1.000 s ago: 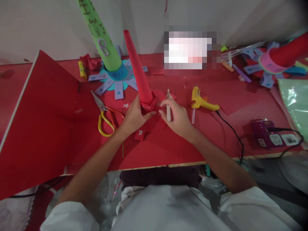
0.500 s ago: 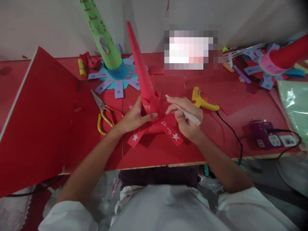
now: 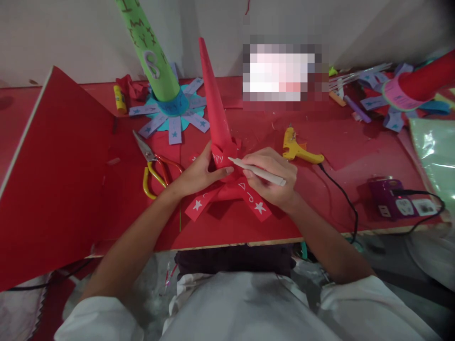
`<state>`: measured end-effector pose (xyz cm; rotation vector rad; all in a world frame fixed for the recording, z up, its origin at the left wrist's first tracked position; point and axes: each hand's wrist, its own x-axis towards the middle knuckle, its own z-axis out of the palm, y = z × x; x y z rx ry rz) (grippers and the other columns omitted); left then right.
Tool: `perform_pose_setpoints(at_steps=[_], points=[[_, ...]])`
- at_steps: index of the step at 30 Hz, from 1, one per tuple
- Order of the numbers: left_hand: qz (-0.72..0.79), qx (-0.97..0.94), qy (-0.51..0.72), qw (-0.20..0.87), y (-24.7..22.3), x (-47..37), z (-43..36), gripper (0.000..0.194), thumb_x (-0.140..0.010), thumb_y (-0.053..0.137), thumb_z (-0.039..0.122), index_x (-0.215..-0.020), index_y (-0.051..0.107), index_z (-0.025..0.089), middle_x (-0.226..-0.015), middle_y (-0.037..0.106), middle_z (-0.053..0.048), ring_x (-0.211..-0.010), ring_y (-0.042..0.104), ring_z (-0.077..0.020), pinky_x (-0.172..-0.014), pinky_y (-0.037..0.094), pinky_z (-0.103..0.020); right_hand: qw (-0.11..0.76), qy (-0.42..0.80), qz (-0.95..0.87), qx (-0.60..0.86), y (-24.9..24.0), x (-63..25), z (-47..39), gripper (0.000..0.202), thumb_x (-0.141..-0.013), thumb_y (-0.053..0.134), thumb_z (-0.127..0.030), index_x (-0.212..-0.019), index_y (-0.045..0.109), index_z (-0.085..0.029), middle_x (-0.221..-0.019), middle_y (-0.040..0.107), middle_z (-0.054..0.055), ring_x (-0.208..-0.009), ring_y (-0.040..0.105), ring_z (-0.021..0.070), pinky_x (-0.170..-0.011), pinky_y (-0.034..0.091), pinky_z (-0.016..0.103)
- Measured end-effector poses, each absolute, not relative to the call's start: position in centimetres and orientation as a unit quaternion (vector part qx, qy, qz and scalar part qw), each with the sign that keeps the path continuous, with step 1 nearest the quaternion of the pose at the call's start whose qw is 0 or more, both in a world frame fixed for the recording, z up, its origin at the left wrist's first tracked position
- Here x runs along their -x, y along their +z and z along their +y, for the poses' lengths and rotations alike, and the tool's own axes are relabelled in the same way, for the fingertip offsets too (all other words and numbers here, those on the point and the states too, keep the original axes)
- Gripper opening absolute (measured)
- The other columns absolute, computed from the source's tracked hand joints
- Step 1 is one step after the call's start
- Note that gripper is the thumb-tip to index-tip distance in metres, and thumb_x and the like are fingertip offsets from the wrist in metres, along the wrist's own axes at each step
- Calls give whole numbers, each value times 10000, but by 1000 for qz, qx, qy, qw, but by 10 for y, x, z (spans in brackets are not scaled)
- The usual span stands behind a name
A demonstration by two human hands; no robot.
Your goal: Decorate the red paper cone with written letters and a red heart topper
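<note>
A tall red paper cone [image 3: 216, 104] stands before me, its base ringed by a red band with white lettering. Red strips with white stars and letters, such as the right strip [image 3: 254, 201], spread out from below. My left hand [image 3: 199, 175] is closed round the base of the cone, its thumb lying across the front. Held like a pen in my right hand [image 3: 273, 177] is a white marker [image 3: 261, 173]. Its tip meets or nearly meets the band, just right of the white letters. Part of the band is hidden behind my left hand.
Scissors [image 3: 152, 163] lie left of the cone; a yellow glue gun [image 3: 300, 149] lies to the right, its cord running to a purple power adapter [image 3: 391, 199]. Behind stand a green paper cone [image 3: 152, 61] and a glue stick [image 3: 120, 99]. A red board [image 3: 60, 180] rises at left.
My right hand has moved left and turned, bringing the marker's tip from the air onto or close to the band. The cone has tilted more upright, its top shifting right.
</note>
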<state>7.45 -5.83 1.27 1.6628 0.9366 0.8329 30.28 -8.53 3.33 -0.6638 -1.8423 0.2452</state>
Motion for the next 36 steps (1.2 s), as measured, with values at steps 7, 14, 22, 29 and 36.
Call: perform_pose_setpoints(at_steps=[7,14,22,29,36], points=[[369,-700,352,500,12,-74,-58,718,-926,805,572,-1475,520,208,-1514,643,-143,-1380,635,-338,-1201,518,-497,536,107,-784,296,33,-302,-84,224,-1003,700,-179,-1187,773,-283,-1015,841,33,-883,792,213,-780,679,385],[368,-695,350,509,12,-74,-58,713,-923,806,583,-1472,520,228,-1511,643,-133,-1384,632,-344,-1198,522,-517,540,113,-777,303,32,-303,-85,228,-1001,701,-167,-1190,775,-272,-1012,836,43,-890,785,218,-793,673,392],[370,-693,353,508,9,-74,-58,694,-938,792,570,-1467,512,219,-1456,668,-129,-1362,639,-336,-1190,524,-516,543,106,-773,311,35,-302,-85,171,-998,684,-166,-1116,757,-266,-936,823,23,-827,767,202,-748,653,371],[375,-687,356,510,12,-75,-58,714,-931,799,558,-1484,508,212,-1509,637,-138,-1410,605,-333,-1235,486,-514,563,98,-757,317,34,-305,-86,156,-989,684,-174,-1090,762,-263,-905,815,15,-819,763,207,-747,648,368],[368,-679,359,524,11,-76,-58,734,-910,828,554,-1479,515,213,-1523,632,-144,-1417,603,-338,-1225,500,-507,546,107,-761,332,36,-304,-86,137,-1018,666,-216,-1101,762,-269,-924,822,15,-833,771,204,-759,652,362]])
